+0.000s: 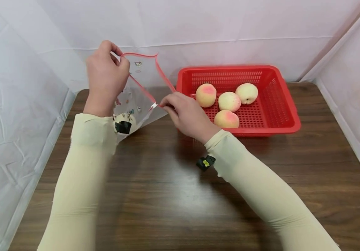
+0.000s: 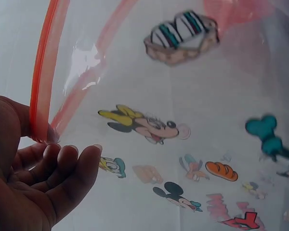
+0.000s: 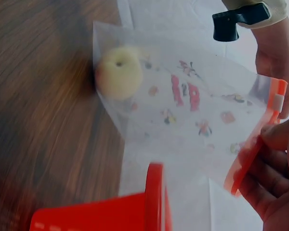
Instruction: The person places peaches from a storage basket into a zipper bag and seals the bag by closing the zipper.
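Note:
Between my hands hangs a clear zip bag [image 1: 139, 90] with cartoon prints and a red zip rim, its mouth spread wide. My left hand [image 1: 107, 75] pinches one end of the rim; the left wrist view shows thumb and fingers on the red strip [image 2: 43, 72]. With my right hand [image 1: 189, 113] I pinch the rim near the white slider [image 1: 154, 105]. A pale peach [image 3: 119, 73] lies in the bottom of the bag, as the right wrist view shows. In the head view, my left sleeve and a black wrist mount partly cover that peach.
Right of the bag, a red plastic basket [image 1: 285, 115] stands on the dark wooden table [image 1: 167, 195]. It holds several peaches, among them a pink-topped one [image 1: 206, 95] and a pale one [image 1: 247, 93]. White cloth [image 1: 199, 24] hangs behind and at both sides.

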{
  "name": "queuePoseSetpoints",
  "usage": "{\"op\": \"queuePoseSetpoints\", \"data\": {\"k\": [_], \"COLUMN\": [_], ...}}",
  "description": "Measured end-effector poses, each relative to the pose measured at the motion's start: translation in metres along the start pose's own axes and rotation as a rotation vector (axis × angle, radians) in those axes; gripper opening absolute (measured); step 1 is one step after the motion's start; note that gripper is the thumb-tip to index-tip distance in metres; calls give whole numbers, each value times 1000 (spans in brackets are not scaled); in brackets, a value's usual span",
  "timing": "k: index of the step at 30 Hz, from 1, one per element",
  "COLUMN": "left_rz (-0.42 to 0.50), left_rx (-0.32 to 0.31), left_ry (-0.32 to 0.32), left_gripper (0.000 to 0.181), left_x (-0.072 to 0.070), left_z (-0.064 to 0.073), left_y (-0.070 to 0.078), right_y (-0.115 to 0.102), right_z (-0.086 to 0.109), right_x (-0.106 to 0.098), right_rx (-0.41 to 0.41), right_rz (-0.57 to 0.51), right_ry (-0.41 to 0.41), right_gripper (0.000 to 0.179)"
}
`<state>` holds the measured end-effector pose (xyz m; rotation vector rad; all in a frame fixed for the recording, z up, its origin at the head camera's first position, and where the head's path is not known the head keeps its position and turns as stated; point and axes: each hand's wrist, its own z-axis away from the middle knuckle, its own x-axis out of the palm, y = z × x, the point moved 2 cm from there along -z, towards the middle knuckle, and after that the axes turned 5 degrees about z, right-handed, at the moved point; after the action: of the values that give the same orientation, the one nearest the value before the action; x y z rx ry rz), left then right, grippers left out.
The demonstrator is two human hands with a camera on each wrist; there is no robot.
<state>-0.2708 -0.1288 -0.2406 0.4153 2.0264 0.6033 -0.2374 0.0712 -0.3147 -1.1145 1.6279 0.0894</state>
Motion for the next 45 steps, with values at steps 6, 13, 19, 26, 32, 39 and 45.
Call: {"op": "queuePoseSetpoints", "data": {"k": [6, 13, 19, 26, 32, 39, 45], "left_rz": [-8, 16, 26, 53, 71, 87, 135], "left_rx": [57, 82, 84, 68, 57, 27, -33], "left_ry": [-38, -74, -92, -109, -114, -141, -194], "left_gripper": [21, 20, 21, 20, 20, 20, 20], "left_x": [20, 27, 31, 34, 38, 41, 42], "left_z": [3, 10, 14, 18, 20, 23, 24], "left_y": [4, 8, 9, 8, 3, 3, 6], "right_y": [22, 46, 71, 98, 111, 120, 127], "right_z": [8, 24, 38, 49, 55, 57, 60], "right_x": [-2, -18, -39, -50, -52, -56, -56], "right_rx": [116, 152, 245, 380, 436, 459, 509], "right_rz": [-16, 1, 60, 102, 112, 135, 150], "right_ry": [1, 61, 51, -48, -113, -172, -291], "right_gripper": [13, 15, 18, 23, 26, 33, 42]}}
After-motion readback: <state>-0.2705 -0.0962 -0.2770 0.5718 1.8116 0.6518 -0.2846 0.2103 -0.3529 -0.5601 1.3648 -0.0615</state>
